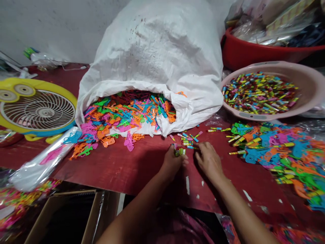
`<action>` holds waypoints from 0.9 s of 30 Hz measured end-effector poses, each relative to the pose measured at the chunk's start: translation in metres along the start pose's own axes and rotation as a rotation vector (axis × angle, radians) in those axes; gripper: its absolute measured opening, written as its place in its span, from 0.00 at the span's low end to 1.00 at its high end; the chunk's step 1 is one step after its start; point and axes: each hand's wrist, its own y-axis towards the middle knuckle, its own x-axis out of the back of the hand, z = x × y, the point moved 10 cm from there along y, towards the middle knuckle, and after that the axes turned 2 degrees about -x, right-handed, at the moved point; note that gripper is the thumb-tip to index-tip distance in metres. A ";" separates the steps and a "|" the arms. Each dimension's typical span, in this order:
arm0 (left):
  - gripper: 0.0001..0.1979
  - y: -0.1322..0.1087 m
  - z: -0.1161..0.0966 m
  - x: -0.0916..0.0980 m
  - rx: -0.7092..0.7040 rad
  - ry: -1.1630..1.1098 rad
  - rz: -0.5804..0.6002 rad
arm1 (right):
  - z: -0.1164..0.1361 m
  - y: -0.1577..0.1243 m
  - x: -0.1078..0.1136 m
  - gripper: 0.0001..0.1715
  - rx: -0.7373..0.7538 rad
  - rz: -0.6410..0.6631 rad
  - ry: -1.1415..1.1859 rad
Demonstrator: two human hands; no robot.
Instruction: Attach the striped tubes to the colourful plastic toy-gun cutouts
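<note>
My left hand (174, 162) is closed around several small printed tubes (180, 151), with yellow-green and pink ends showing past the fingers. Just to its right, my right hand (210, 162) rests on the red table, fingers bent and a little apart, its fingertips beside a loose cluster of the same tubes (188, 138). Beyond both hands lies a big white sack (157, 44), its mouth facing me. Flat plastic toy guns (127, 113) in orange, blue, green and pink spill from it.
A pink basin (308, 88) full of small tubes stands at the right, before a red tub (266, 51). Nearer lies a heap of toy guns with tubes attached (274, 144). At the left are a yellow fan (45, 110), plastic bags (38, 166) and a cardboard box (92, 213) below the table edge.
</note>
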 end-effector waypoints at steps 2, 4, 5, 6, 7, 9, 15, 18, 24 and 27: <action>0.18 -0.001 -0.002 0.005 0.026 -0.093 -0.028 | -0.009 0.004 0.001 0.10 -0.033 0.005 -0.004; 0.18 -0.003 -0.001 0.005 0.060 -0.170 -0.026 | -0.011 0.005 0.000 0.07 -0.049 0.020 0.025; 0.18 -0.004 -0.001 0.005 0.064 -0.203 -0.030 | -0.008 0.004 -0.002 0.06 -0.053 0.029 0.050; 0.18 -0.004 -0.001 0.005 0.053 -0.229 -0.038 | -0.002 0.002 -0.005 0.06 -0.053 0.039 0.081; 0.17 -0.005 -0.003 0.005 0.028 -0.249 -0.047 | 0.005 0.000 -0.008 0.06 -0.049 0.049 0.115; 0.16 -0.007 -0.008 0.007 -0.047 -0.266 -0.063 | 0.023 -0.007 -0.013 0.08 -0.032 0.069 0.181; 0.14 -0.010 -0.007 0.024 -0.034 -0.175 -0.170 | 0.047 0.000 -0.013 0.09 0.071 0.175 0.311; 0.10 -0.011 -0.010 0.031 -0.029 -0.129 -0.229 | 0.031 0.023 -0.006 0.11 0.099 0.160 0.058; 0.10 -0.008 -0.010 0.025 -0.038 -0.205 -0.217 | 0.018 0.047 -0.020 0.09 0.094 0.210 -0.267; 0.13 -0.006 -0.002 0.023 0.004 -0.220 -0.206 | 0.017 0.043 -0.025 0.06 0.050 0.225 -0.303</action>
